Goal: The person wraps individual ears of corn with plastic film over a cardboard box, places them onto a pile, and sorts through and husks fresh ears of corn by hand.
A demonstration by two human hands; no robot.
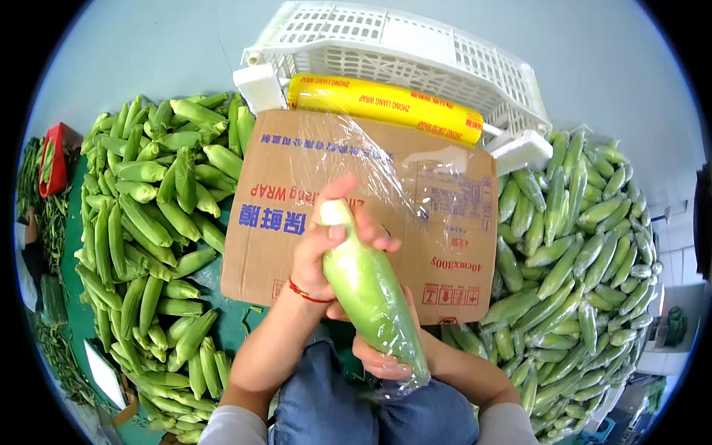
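An ear of corn (367,293) in its green husk, with clear film around it, is held at a slant above the lap. My left hand (319,256), with a red cord on its wrist, grips the pale stem end, thumb in front and fingers partly behind. Lower down, my right hand (380,360) is closed around the other end, where loose film bunches. Beyond them, clear plastic film (356,152) spreads across a cardboard box (259,200) from a yellow roll of cling film (386,104).
Unwrapped corn (152,215) is heaped on the left. On the right lies a pile of film-wrapped corn (571,245). A white plastic crate (400,44) stands behind the roll. At far left are a red container (55,159) and part of another person.
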